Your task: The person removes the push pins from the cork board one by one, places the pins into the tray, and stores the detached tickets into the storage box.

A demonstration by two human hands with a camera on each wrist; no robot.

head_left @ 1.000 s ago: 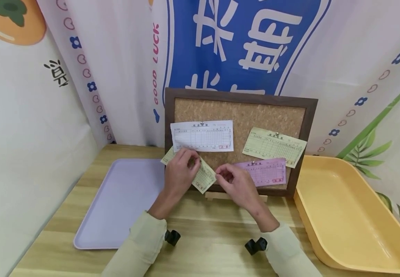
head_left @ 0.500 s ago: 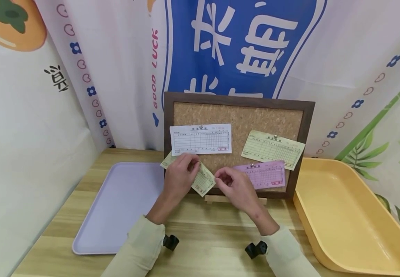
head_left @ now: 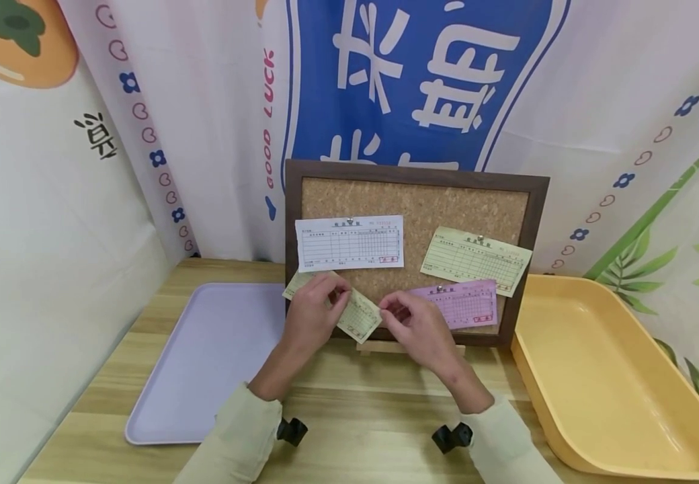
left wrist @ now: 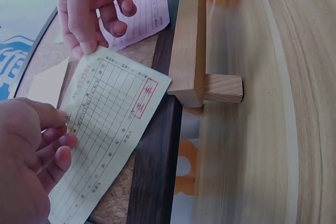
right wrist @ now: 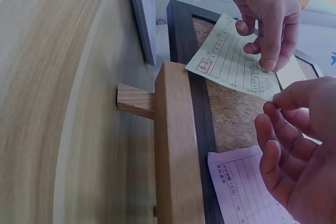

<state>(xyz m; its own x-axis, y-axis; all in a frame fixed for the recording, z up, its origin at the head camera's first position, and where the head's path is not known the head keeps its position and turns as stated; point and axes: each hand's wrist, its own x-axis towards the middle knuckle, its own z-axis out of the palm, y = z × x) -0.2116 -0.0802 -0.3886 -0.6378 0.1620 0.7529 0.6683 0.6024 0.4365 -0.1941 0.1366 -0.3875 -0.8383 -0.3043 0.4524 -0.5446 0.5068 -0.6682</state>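
Note:
A pale green receipt slip (head_left: 358, 317) slants across the lower left of a framed cork board (head_left: 416, 208). My left hand (head_left: 313, 310) pinches at the middle of the slip's upper edge; whether a pin sits between those fingertips is hidden. With thumb and index finger, my right hand (head_left: 420, 329) pinches the slip's upper right corner, which shows in the right wrist view as the green slip (right wrist: 231, 59). Above it a white slip (head_left: 349, 245) is pinned. Another green slip (head_left: 476, 261) and a purple slip (head_left: 470, 306) are pinned at the right.
A light purple tray (head_left: 204, 376) lies left of the board on the wooden table (head_left: 361, 417). To the right stands a deep yellow tray (head_left: 609, 383). A wooden easel (left wrist: 189, 40) supports the board. A printed curtain (head_left: 222, 134) hangs behind.
The held green slip has shifted slightly right and its left end slightly down, with both hands following. Both hands keep their pinch; the other slips stay pinned.

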